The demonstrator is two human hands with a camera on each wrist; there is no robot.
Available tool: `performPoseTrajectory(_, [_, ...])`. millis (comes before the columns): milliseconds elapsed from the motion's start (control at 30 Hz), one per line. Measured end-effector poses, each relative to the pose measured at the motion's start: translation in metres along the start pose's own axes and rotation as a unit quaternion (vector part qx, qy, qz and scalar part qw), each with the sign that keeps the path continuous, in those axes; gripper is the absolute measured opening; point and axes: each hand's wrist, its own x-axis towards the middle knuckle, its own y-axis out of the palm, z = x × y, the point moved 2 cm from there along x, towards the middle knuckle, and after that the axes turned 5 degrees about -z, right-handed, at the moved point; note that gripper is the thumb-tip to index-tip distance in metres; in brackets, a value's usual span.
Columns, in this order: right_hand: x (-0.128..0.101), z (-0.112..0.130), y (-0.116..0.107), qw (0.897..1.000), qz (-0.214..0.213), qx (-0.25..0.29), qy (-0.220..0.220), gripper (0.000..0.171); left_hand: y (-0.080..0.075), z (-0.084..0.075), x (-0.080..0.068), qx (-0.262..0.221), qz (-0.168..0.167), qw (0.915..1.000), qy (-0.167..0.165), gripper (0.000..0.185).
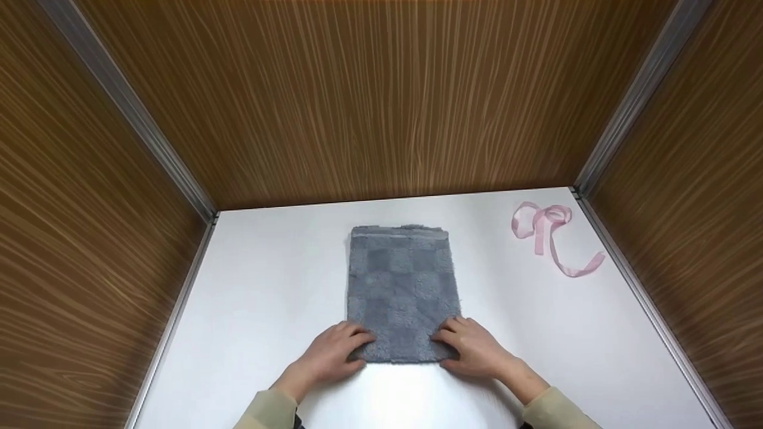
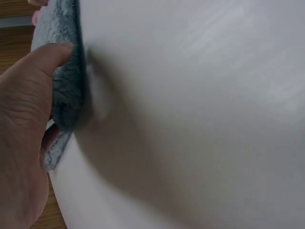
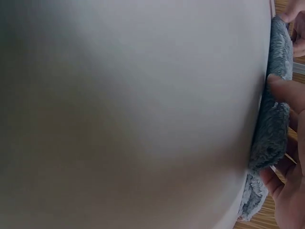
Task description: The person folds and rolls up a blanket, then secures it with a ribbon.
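**Both hands on near edge of folded grey towel**

Towel (image 1: 402, 292): grey, checked pile, folded into a tall rectangle, lying flat on the white table (image 1: 596, 345), roughly centred left-right, long side running near to far. The far end shows a flat woven band.

Left hand (image 1: 331, 354): at the towel's near-left corner. Fingers curled over the edge and onto the top surface, palm on the table just left of it. The left wrist view shows the thumb (image 2: 45, 59) pressed against the towel edge (image 2: 69, 95) with cloth bunched between thumb and fingers, so it grips the corner.

Right hand (image 1: 474, 348): mirror position at the near-right corner, fingers curled onto the cloth. In the right wrist view fingertips (image 3: 281, 88) press into the towel's pile (image 3: 269, 138) and the edge is pinched up slightly, so it grips that corner too.

The hands sit apart, with the towel's near edge spanning the gap between them. Beige sleeves (image 1: 268, 411) show at both wrists.

Rest: a pink ribbon (image 1: 551, 235), looped in a loose bow with one tail trailing toward the near right, lies on the table at far right, well apart from the towel. Wood-grain panels (image 1: 381, 101) with metal corner strips close in the table on the left, far and right sides.
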Motion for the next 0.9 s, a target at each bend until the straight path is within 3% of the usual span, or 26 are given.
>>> performPoseTrajectory(300, [0.003, -0.002, -0.001, 0.998, -0.047, -0.031, 0.013, 0.024, 0.012, 0.005, -0.003, 0.025, -0.018, 0.9989, -0.035, 0.050])
performPoseTrajectory(633, [0.009, -0.012, -0.009, 0.988, -0.057, 0.025, 0.142, 0.009, 0.012, -0.001, 0.005, 0.056, -0.051, 0.9947, -0.069, 0.047])
performPoseTrajectory(733, [0.009, -0.014, -0.009, 0.991, -0.046, 0.021, 0.122, 0.005, 0.009, -0.002, 0.008, 0.042, -0.062, 0.9938, -0.082, 0.039])
performPoseTrajectory(900, [0.003, -0.017, -0.006, 0.999, -0.028, 0.006, 0.045, 0.030, 0.002, 0.001, 0.015, -0.032, -0.072, 0.9879, -0.134, 0.028])
